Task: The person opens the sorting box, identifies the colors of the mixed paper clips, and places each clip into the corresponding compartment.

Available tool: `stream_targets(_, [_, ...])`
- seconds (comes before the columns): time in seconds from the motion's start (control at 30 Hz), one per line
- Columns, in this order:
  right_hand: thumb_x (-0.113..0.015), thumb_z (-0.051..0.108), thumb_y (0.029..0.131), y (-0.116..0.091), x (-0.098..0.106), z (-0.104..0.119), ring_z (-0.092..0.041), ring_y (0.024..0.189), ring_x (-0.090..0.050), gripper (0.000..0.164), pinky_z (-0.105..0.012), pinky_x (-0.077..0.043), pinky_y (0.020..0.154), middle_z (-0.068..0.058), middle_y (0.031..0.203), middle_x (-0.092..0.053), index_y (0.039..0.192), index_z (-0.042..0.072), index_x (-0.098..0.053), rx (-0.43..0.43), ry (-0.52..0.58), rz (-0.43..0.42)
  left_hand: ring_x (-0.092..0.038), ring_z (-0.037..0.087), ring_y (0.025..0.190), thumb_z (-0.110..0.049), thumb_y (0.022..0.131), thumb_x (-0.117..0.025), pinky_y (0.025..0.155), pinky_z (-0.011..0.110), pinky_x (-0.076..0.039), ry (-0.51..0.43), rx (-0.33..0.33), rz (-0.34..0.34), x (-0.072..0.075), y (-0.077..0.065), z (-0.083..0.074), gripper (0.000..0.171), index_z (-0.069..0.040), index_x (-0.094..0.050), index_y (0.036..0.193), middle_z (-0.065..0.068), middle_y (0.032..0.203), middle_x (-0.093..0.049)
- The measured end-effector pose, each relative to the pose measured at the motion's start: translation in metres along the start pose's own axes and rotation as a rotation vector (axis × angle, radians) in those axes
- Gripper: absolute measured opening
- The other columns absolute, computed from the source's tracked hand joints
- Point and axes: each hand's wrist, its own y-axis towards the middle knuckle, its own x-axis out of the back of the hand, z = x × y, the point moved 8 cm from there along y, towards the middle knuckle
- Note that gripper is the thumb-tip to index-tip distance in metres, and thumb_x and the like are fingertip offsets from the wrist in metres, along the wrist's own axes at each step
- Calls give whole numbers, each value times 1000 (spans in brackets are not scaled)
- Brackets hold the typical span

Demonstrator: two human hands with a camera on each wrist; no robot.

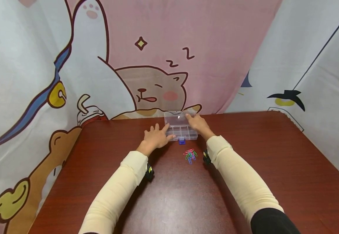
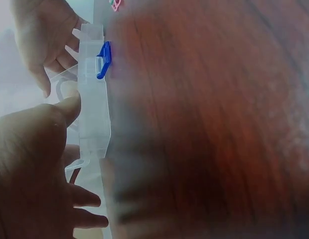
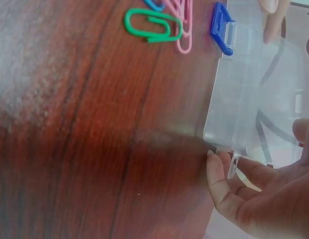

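Plastic: one box (image 1: 180, 130) (one blue latch (image 1: 182, 142)) between two hands (image 1: 155, 137) (image 1: 200, 125).

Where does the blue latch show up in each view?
Head: latch slightly right of and below centre.
Left wrist: latch in the upper left.
Right wrist: latch near the top, right of centre.
Shared landmark: the clear box it's on.

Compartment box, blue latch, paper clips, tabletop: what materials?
Compartment box: apparently clear rigid plastic, glossy; see-through, crisp moulded edges.
Blue latch: probably opaque plastic; solid, even colour.
Paper clips: smooth coloured coating, likely over metal wire; core hidden.
Tabletop: wood or wood-look laminate, satin; dark grain, soft glare.
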Motion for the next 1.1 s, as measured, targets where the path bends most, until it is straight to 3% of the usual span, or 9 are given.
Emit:
stream_targets(0.2, [-33, 52, 93, 0, -3, -2, -42, 120, -36, 76, -49, -29, 96, -29, 133, -37, 135, -11, -27, 7, -6, 14, -17, 41, 130, -67, 85, -31, 95, 62, -17, -81, 6, 67, -5, 0, 2, 72, -32, -15, 146, 20, 145, -20])
stream_targets(0.33, [-36, 49, 93, -1, -2, -3, -41, 120, -36, 74, -49, -30, 96, -28, 133, -36, 136, -10, -26, 3, 0, 22, -17, 41, 130, -66, 86, -33, 95, 63, -16, -91, -4, 74, -5, 1, 1, 73, -29, -16, 146, 20, 145, -20])
stream_targets(0.47, [-40, 46, 93, -2, 0, -4, -40, 116, -40, 72, -48, -38, 89, -29, 133, -37, 137, -9, -25, -5, 13, 31, -17, 41, 130, -64, 87, -33, 94, 63, -16, -94, -18, 78, -5, 2, 0, 71, -28, -16, 146, 20, 144, -22])
stream_targets(0.7, [-42, 41, 93, -2, 5, -2, -39, 111, -44, 62, -46, -38, 88, -28, 127, -44, 130, -9, -37, 30, -34, 25, -18, 41, 130, -64, 87, -32, 94, 63, -17, -102, -17, 83, -6, 3, 1, 71, -29, -14, 146, 20, 144, -24])
stream_targets(0.8, [-42, 41, 93, -1, 7, -3, -39, 111, -44, 61, -45, -44, 81, -27, 127, -43, 132, -6, -37, 27, -14, 42, -17, 41, 130, -64, 88, -31, 94, 63, -17, -113, -19, 92, -7, 3, 2, 71, -29, -12, 146, 20, 145, -22])
stream_targets(0.93, [-44, 40, 93, 1, 8, -7, -37, 108, -46, 62, -40, -51, 61, -25, 130, -41, 138, -1, -31, 6, 34, 70, -17, 43, 130, -63, 88, -32, 93, 63, -20, -127, -19, 86, -5, 3, 2, 71, -28, -12, 146, 21, 145, -21])
stream_targets(1.1, [-45, 37, 93, 1, 16, -12, -34, 95, -53, 55, -41, -51, 59, -21, 118, -49, 135, 3, -38, -14, 20, 90, -18, 43, 130, -63, 88, -32, 92, 63, -22, -124, -18, 89, -6, 5, 1, 70, -30, -11, 146, 21, 145, -21])
